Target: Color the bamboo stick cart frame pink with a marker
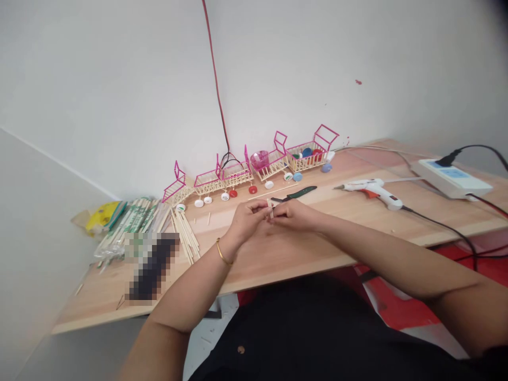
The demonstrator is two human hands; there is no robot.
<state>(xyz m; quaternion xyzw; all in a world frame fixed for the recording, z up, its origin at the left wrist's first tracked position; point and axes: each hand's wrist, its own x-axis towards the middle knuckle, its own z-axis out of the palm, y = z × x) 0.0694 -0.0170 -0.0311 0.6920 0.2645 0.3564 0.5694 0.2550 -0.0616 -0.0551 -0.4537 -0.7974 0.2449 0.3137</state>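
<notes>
Over the middle of the table, my left hand point(251, 216) and my right hand point(297, 214) meet at the fingertips. Between them stands a short pale wooden stick piece point(270, 208), pinched by my left hand; my right fingers are closed against it, their grip partly hidden. Just beyond lies a knife point(301, 193) with a dark green handle, its blade pointing toward my hands. A long thin stick point(280, 190) rests behind. Left of my hands are two short stick bits point(208, 218) and a pile of loose sticks point(186, 238).
Several miniature stick carts point(272, 166) with pink edges and bottle-cap wheels line the wall. A glue gun point(373, 191) lies at right, its cord trailing past a white power box point(452, 177). Bagged sticks point(130, 225), a yellow packet point(102, 217) and a blurred dark object point(153, 270) are at left.
</notes>
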